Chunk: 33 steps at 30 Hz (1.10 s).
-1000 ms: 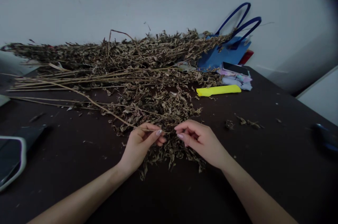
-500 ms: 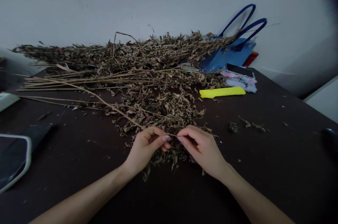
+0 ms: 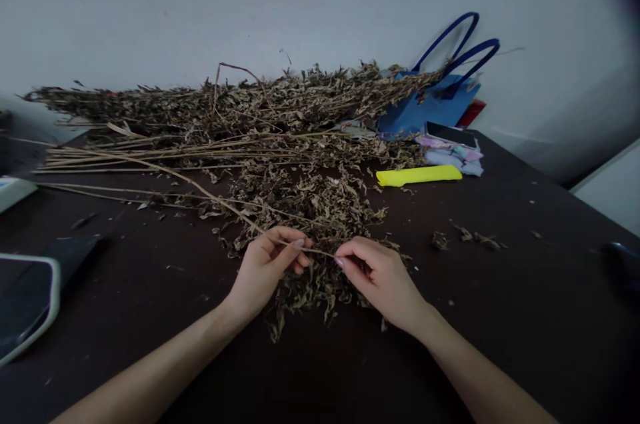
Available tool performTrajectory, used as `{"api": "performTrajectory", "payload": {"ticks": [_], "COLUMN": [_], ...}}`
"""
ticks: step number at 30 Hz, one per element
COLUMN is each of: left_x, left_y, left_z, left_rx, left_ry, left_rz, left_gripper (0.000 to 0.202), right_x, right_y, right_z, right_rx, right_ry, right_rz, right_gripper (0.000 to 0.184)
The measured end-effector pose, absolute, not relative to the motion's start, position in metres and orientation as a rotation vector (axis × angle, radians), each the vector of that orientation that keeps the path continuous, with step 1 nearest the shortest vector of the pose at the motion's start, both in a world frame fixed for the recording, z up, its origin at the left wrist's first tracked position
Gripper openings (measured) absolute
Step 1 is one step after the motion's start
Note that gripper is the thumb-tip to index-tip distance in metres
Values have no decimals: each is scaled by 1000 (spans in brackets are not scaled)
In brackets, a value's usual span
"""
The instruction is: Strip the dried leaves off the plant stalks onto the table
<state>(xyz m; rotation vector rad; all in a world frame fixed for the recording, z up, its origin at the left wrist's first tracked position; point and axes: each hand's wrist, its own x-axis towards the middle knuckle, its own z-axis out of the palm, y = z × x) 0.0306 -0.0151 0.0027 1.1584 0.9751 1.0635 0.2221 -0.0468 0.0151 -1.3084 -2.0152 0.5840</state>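
Observation:
My left hand (image 3: 263, 271) pinches a long thin dried stem (image 3: 200, 189) that runs up and to the left across the dark table (image 3: 150, 317). My right hand (image 3: 383, 277) pinches the same stem's near tip, a little to the right of the left hand. Both hands hover over a heap of loose dried leaves (image 3: 310, 211). Behind the heap lies a big bundle of dried leafy stalks (image 3: 240, 104) stretching along the wall.
A yellow flat object (image 3: 419, 175) lies right of the leaves. Behind it are a blue bag (image 3: 430, 104) with looped handles and a phone on folded cloth (image 3: 453, 144). A white-edged device (image 3: 25, 304) sits at the left edge. Small leaf crumbs (image 3: 470, 236) dot the right side.
The left hand has slid slightly left along the stem, widening the gap between the two pinches. The right hand stays nearly where it was.

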Motion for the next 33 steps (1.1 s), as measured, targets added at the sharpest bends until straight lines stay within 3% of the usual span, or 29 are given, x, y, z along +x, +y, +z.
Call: {"api": "performTrajectory", "payload": {"ticks": [11, 19, 33], "left_x": [30, 26, 29], "left_y": [-18, -10, -14], "left_z": [5, 13, 12], "left_rx": [1129, 868, 698], "left_ry": [995, 855, 742], "left_rz": [1000, 1391, 1227], "left_gripper": [16, 25, 17], "right_x": [228, 227, 227], "right_y": [-45, -46, -46], "right_z": [18, 17, 19], "right_rx": [-1327, -1313, -1274], "right_ry": [-1990, -2004, -2057], "right_rz": [542, 553, 711], "right_gripper": [13, 13, 14]}}
